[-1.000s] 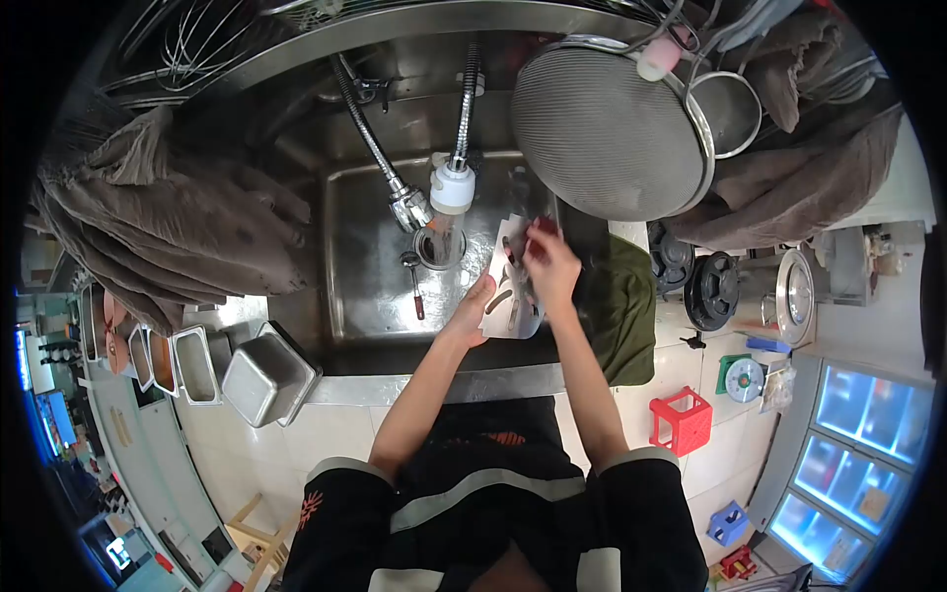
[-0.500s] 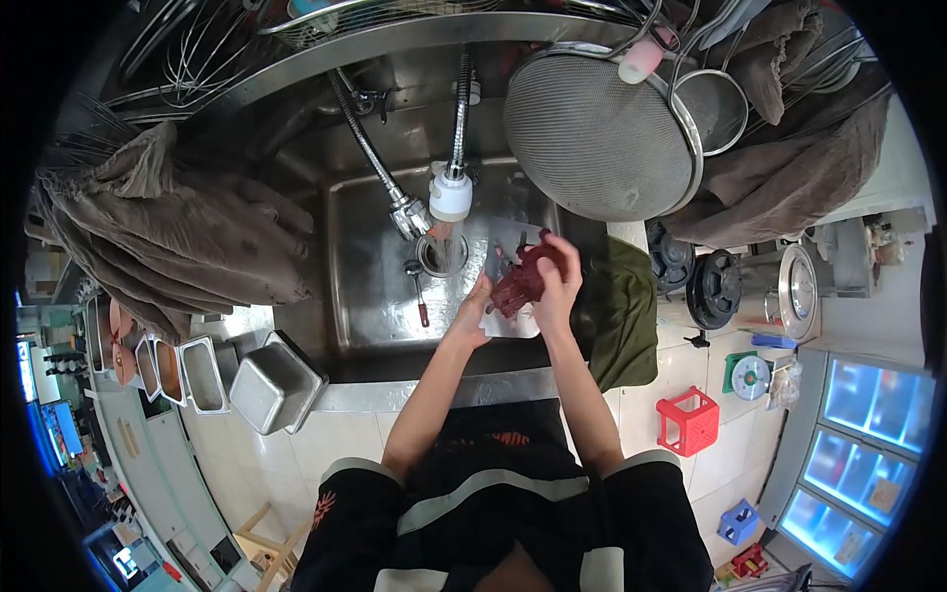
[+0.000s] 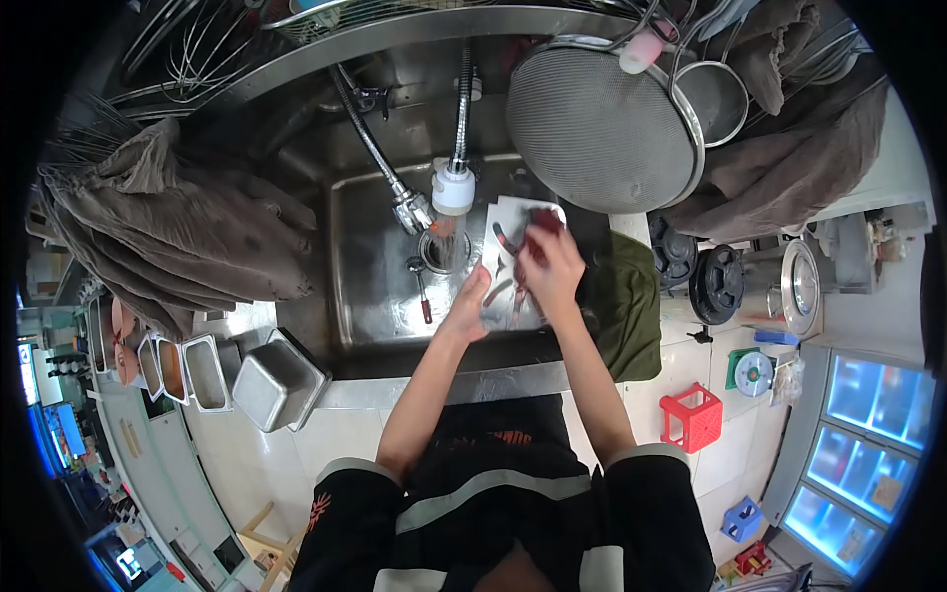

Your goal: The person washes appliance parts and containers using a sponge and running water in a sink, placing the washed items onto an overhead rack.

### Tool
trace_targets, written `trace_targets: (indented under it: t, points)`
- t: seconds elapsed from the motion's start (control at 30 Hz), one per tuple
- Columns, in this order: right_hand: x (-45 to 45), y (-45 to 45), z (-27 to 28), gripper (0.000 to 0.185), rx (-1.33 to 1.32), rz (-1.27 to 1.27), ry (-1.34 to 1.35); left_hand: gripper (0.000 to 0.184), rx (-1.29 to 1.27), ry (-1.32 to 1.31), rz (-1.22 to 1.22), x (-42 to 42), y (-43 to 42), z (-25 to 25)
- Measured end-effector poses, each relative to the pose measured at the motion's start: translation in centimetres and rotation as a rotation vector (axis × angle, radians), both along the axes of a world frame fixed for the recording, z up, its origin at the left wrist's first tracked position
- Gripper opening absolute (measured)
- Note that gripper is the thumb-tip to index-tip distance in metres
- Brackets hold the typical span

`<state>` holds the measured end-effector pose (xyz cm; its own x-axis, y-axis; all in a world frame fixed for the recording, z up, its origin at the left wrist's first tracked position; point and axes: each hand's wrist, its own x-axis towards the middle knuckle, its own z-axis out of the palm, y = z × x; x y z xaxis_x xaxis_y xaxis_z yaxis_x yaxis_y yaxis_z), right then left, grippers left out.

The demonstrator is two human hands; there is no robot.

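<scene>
Over the sink (image 3: 370, 314), my left hand (image 3: 468, 308) grips the lower left side of a flat white rectangular piece (image 3: 506, 219) with dark and reddish marks on its face. Whether it is a sheet or one side of a container I cannot tell. My right hand (image 3: 554, 271), blurred by motion, presses a crumpled dark red cloth (image 3: 546, 221) against the upper right of that face. Water runs from the white faucet head (image 3: 453, 189) beside the piece. A small ladle-like utensil with a reddish handle (image 3: 425, 308) lies on the sink floor.
A second flexible faucet (image 3: 409, 209) hangs left of the white one. A large mesh strainer (image 3: 602, 128) stands at the back right, and a green cloth (image 3: 629, 311) drapes over the right edge. Metal pans (image 3: 276, 385) sit at left; a red stool (image 3: 691, 418) stands at right.
The red cloth has moved up and right with my right hand, uncovering more of the white face. The white piece is turned more toward the camera. My left hand keeps its hold.
</scene>
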<state>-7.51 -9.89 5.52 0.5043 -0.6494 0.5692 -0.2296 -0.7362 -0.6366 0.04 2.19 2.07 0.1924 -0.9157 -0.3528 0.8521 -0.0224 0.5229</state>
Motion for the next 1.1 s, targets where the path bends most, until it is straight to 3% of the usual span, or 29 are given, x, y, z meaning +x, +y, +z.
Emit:
trace_targets:
  t: [0.07,0.17,0.3,0.37,0.4,0.5,0.6,0.63,0.7,0.77,0.87,0.97,1.03,1.1]
  points:
    - [0.8,-1.0,-0.7,0.03,-0.037,-0.067,-0.019,0.049,-0.004,-0.038,0.1,-0.3,-0.1,-0.2]
    - [-1.5,2.4,-3.7,0.032,-0.021,0.246,-0.038,0.049,0.004,-0.005,0.133,0.7,0.6,0.1]
    - [-1.3,0.8,-4.0,0.029,-0.075,0.209,-0.011,0.048,0.078,0.005,0.204,0.3,1.5,-0.1]
    - [0.4,-0.5,-2.7,0.028,0.362,0.05,-0.006,0.047,0.108,0.021,0.198,-0.1,1.7,-0.4]
    - [0.9,-0.3,-2.2,0.028,0.362,0.065,-0.045,0.045,0.051,0.053,0.18,0.2,1.8,-0.8]
    - [-1.1,3.0,-5.2,0.029,0.041,0.188,-0.013,0.045,0.052,-0.032,0.19,1.5,1.8,-0.9]
    - [-3.4,3.6,-6.8,0.03,0.12,0.298,-0.004,0.047,0.087,0.012,0.193,0.2,2.0,-2.8]
    - [-3.1,2.5,-6.7,0.027,0.027,0.222,0.051,0.047,0.072,0.022,0.158,-0.2,2.2,-2.8]
    - [-1.7,-0.3,-5.8,0.025,0.264,0.019,0.006,0.047,0.113,0.013,0.137,-1.3,1.6,-3.3]
    - [-0.5,-1.9,-4.5,0.022,0.336,-0.149,-0.083,0.044,0.119,0.021,0.102,-1.8,1.0,-0.9]
    - [-1.7,1.6,-5.8,0.022,0.043,0.049,0.018,0.044,0.121,-0.022,0.15,-1.3,0.1,-3.1]
    - [-3.2,6.7,-7.1,0.031,0.065,0.289,0.063,0.036,0.235,0.006,0.193,-0.2,-0.5,-5.6]
    - [-3.6,6.5,-5.9,0.032,-0.01,0.457,0.022,0.037,0.116,0.009,0.231,0.1,-0.9,-2.6]
    - [-3.7,4.5,-5.3,0.032,0.006,0.338,0.007,0.038,0.111,0.052,0.258,-0.2,-1.1,-1.5]
